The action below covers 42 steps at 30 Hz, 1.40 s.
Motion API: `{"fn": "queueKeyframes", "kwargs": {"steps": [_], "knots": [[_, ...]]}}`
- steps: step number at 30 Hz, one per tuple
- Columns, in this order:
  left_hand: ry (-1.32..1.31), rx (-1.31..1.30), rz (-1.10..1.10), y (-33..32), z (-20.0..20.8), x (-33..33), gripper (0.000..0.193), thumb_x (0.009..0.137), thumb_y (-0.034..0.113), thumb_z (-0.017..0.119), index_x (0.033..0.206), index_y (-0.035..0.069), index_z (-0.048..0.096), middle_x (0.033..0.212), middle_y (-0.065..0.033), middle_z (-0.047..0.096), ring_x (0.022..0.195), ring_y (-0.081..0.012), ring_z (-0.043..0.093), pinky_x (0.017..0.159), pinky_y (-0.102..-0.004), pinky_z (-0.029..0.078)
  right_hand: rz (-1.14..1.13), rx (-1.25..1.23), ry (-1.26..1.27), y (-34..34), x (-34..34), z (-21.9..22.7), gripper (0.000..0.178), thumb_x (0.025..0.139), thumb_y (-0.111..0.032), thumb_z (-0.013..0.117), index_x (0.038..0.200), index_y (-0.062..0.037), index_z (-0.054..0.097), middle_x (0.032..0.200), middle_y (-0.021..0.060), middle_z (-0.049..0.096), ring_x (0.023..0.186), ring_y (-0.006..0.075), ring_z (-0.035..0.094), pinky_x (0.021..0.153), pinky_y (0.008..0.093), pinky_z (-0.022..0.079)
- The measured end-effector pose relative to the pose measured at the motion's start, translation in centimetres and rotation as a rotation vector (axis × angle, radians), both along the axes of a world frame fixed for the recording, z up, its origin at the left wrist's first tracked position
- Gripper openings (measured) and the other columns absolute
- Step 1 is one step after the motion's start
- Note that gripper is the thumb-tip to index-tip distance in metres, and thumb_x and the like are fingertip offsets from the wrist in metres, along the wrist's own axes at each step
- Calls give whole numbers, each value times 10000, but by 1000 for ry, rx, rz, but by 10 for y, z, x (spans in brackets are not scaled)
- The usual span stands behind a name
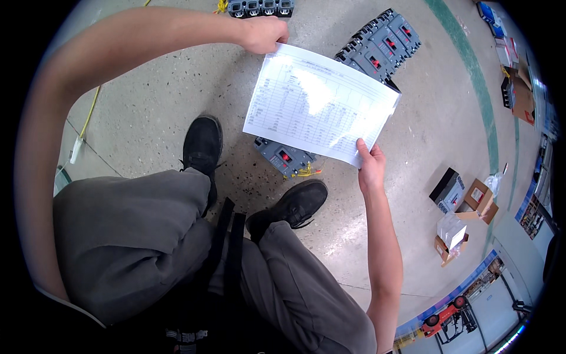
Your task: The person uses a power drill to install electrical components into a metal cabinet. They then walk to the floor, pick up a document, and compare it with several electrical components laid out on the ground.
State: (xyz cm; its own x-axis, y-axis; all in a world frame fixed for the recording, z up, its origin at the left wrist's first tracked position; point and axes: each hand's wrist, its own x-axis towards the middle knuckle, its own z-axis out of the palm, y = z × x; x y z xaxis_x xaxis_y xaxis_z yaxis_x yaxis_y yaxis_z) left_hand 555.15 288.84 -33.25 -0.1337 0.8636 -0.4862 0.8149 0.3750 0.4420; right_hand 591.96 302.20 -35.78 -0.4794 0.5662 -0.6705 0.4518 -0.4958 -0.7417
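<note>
A printed sheet with a table, in a glossy clear sleeve (283, 106), is stretched between my two hands above the floor. My left hand (265, 34) pinches its upper left corner, and my right hand (371, 164) grips the lower right edge with the thumb on top. Light glares off its middle. Beneath the sheet, a grey circuit breaker (280, 154) with a red toggle and yellow wires is partly covered. Beyond its upper right edge stands a row of grey circuit breakers (383, 44) with red toggles. Another grey breaker unit (262, 7) lies just past my left hand.
My black shoes (202, 144) are on the speckled concrete floor (147, 130). Opened cardboard boxes (479, 197) and a black-and-grey box (448, 189) lie to the right. A yellow cord (89, 115) runs at the left; a green line (471, 65) crosses the floor at the right.
</note>
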Motion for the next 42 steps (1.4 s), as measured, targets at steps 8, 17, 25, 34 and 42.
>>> {"fn": "queueKeyframes", "kwargs": {"steps": [8,17,25,34,42], "knots": [[16,11,14,7,3,3,206,727,44,543,894,7,658,868,-176,656,851,-307,630,745,-387,496,-19,7,3,3,5,-6,303,893,-140,579,1138,34,541,1097,91,611,977,151,564,875,289,418],[36,25,18,7,-4,2,220,718,24,552,913,11,653,887,-166,656,871,-303,627,759,-387,497,-13,13,-13,1,3,-3,297,896,-145,577,1130,34,541,1093,100,610,974,155,565,874,294,421],[30,-2,35,6,6,7,218,719,25,551,913,3,648,908,-168,651,885,-297,625,761,-390,497,-6,15,-8,3,5,-7,305,900,-154,573,1135,36,535,1104,104,605,988,159,560,883,296,416],[64,-26,-2,4,7,7,235,720,21,527,924,9,643,921,-156,649,898,-304,620,765,-395,495,-1,19,-9,2,5,-8,308,901,-162,573,1132,38,533,1100,101,606,981,152,560,881,290,414],[78,-29,1,4,10,8,243,731,32,523,943,13,640,949,-158,644,918,-300,616,778,-402,493,-7,6,0,2,7,-13,299,900,-157,574,1125,37,537,1097,103,607,978,152,561,882,293,415]]}}
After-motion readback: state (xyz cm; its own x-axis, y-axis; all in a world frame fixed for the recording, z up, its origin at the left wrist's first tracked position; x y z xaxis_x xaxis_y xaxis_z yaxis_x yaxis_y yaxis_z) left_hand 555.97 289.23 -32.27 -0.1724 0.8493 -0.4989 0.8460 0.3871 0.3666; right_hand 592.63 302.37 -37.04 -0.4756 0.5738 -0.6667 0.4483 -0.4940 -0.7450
